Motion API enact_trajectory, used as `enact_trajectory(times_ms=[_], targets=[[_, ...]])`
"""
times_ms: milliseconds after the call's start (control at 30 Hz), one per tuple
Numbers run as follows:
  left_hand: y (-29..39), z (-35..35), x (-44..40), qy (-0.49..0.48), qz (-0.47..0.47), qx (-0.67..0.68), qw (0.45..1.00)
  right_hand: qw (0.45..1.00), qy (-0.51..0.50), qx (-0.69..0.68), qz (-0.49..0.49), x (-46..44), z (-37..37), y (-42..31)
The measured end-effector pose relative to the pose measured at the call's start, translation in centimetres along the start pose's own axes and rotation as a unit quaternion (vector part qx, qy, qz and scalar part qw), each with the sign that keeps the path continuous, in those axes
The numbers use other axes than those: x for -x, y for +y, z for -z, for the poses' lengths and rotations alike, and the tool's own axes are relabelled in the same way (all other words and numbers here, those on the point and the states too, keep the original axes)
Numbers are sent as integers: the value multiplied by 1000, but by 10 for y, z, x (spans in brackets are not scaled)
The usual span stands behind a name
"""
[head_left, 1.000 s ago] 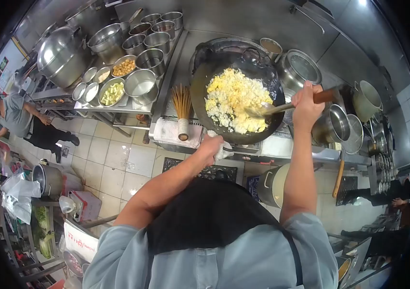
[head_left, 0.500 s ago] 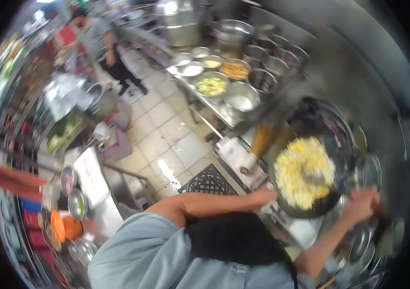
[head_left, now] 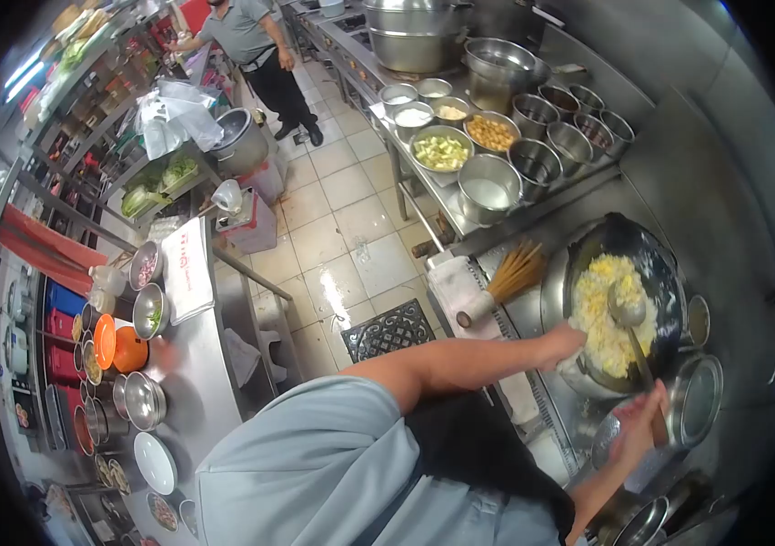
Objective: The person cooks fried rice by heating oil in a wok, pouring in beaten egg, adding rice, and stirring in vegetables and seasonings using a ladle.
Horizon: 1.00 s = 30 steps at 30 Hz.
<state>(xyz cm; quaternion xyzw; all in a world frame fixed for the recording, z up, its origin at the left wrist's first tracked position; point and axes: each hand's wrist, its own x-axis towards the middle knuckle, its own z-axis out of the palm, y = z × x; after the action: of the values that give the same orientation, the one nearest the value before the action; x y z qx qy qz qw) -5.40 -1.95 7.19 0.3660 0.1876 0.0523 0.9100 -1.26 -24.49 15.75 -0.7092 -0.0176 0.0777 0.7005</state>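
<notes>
A dark wok [head_left: 669, 300] on the stove at the right holds yellow and white fried rice with egg [head_left: 598, 314]. My left hand [head_left: 562, 346] is closed at the wok's near rim; the cloth seen there earlier is mostly hidden now. My right hand [head_left: 640, 420] is wrapped round the handle of a metal ladle [head_left: 627, 308], whose bowl rests in the rice. A bamboo brush [head_left: 517, 271] lies left of the wok, on the stove edge beside a folded cloth [head_left: 457, 284].
Bowls of chopped green pieces [head_left: 440, 151] and browned cubes [head_left: 491, 134] stand with metal pots [head_left: 488, 189] behind the brush. A steel side table [head_left: 210, 364] with bowls is at left. Another person [head_left: 256, 36] stands in the aisle. A floor mat [head_left: 389, 333] lies below.
The view has swung left, bringing the side table in and shifting the wok right. The wok seems tilted toward me now, and the ladle has moved within the rice.
</notes>
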Motion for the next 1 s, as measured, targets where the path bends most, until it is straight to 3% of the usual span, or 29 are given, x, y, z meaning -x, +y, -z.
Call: enact_trajectory(times_ms=[33,100,133,200,233,267,300,367,400,433,500,533,567,633,667,800,900,967,1000], targets=[[-5,-1,-7,5,-13,-3,1000,1000,-23,-17,-9,1,1,6],[-28,21,-27,-80,-175,-225,955,984,-117,-135,-13,4,4,18],[-38,44,-43,-120,-224,-394,883,979,-133,-150,-46,-1,8,27],[-65,82,-69,-180,-283,-659,673,898,-196,-383,-89,-3,9,44],[-60,72,-69,-169,-219,-571,773,828,-242,-493,-117,-11,11,62],[-51,48,-58,-139,-82,-417,894,803,-125,-547,-203,-20,8,75],[-38,26,-47,-87,36,-300,949,721,-170,-593,-317,-21,9,67],[-7,-15,-13,-12,164,-237,957,638,-293,-603,-380,-25,11,63],[-34,23,-64,-221,204,-113,947,762,-235,-496,-344,-14,58,61],[-35,20,-59,-156,180,-179,954,842,-201,-380,-328,-4,65,62],[-8,36,-18,41,78,-297,951,932,-198,-113,-283,-8,22,68],[-10,17,-13,92,142,-217,961,956,-144,13,-255,11,27,64],[-12,-2,-9,153,196,-132,960,944,-146,171,-239,24,41,55],[-17,22,-29,18,279,-74,957,939,-142,299,-91,57,78,68],[-10,10,-26,50,288,-110,950,926,-144,346,-40,74,92,73],[-4,-1,-38,-37,299,-22,953,904,-147,400,-38,108,124,61],[-21,-12,-45,34,255,-69,964,899,-110,424,-16,90,113,62],[-48,12,-65,-10,218,-50,975,890,-77,447,47,58,98,85],[-66,27,-80,-18,205,-39,978,897,-63,437,19,40,87,90]])
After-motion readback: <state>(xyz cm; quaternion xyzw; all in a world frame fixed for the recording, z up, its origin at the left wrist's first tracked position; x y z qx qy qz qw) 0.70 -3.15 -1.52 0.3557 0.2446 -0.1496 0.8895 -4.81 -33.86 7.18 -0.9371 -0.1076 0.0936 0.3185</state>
